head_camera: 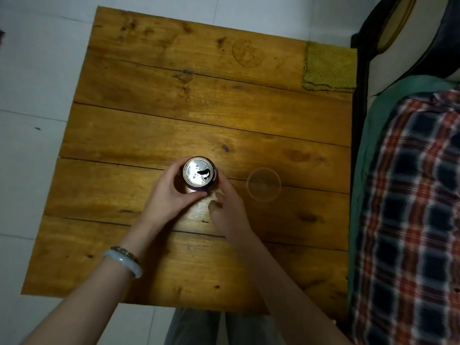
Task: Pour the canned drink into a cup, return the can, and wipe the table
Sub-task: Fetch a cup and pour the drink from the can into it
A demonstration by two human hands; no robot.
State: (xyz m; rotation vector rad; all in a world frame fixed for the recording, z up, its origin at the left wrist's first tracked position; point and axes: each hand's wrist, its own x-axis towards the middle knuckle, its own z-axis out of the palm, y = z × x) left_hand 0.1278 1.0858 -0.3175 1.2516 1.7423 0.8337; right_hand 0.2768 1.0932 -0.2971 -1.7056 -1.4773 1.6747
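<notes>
Seen from above, a square wooden plank table stands on a pale tiled floor. Near its middle stands an upright drink can. Its silver top faces the camera, and the dark mouth hole shows that it is already open.

The left hand holds the can from the left side, with fingers and thumb wrapped round its body. A pale bangle sits on that wrist. The right hand lies against the can's right side with its fingers curled; whether it grips the can or only touches it cannot be told.

A clear plastic cup stands upright near the can on its right, not touching it, and looks empty. A folded yellow-green cloth lies on the far right corner of the table, well apart from both. Plaid fabric fills the right edge of the view.

The pour has apparently not begun; the can is open and about to be lifted. The next move likely calls for raising the can, carrying it over the cup's rim and tilting it slowly. The light cup could tip or slide, so a steadying hand may help.
</notes>
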